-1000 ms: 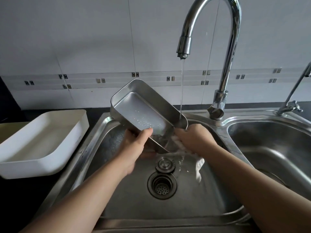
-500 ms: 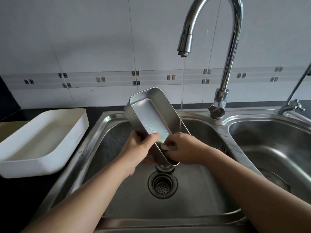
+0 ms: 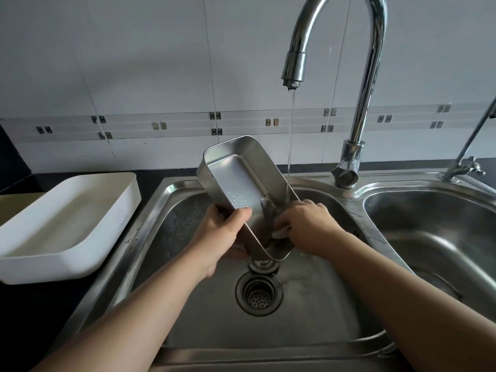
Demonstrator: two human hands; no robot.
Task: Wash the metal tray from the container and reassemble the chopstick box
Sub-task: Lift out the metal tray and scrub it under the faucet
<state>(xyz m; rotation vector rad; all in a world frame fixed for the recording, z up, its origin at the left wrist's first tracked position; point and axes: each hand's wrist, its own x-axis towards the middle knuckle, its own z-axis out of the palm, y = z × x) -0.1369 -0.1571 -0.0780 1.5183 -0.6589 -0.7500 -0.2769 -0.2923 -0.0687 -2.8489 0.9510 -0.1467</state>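
A rectangular metal tray (image 3: 236,178) is held tilted over the left sink basin, its open side facing me, with water drops inside. My left hand (image 3: 222,232) grips its left wall, thumb on the inside. My right hand (image 3: 306,224) presses a small white cloth (image 3: 280,233) against the tray's lower right wall. A thin stream from the tap (image 3: 294,68) lands on the tray's right rim. The white plastic container (image 3: 67,224) lies on the counter to the left.
The left sink basin (image 3: 182,218) has a drain strainer (image 3: 259,294) and a loose plug (image 3: 263,264) under the tray. A second basin (image 3: 434,232) lies to the right, with a small tap (image 3: 467,162). Tiled wall behind.
The tray has turned from lying wide to standing more lengthwise toward me. My right hand moved from under the tray onto its lower right wall; the hanging cloth is now bunched in it.
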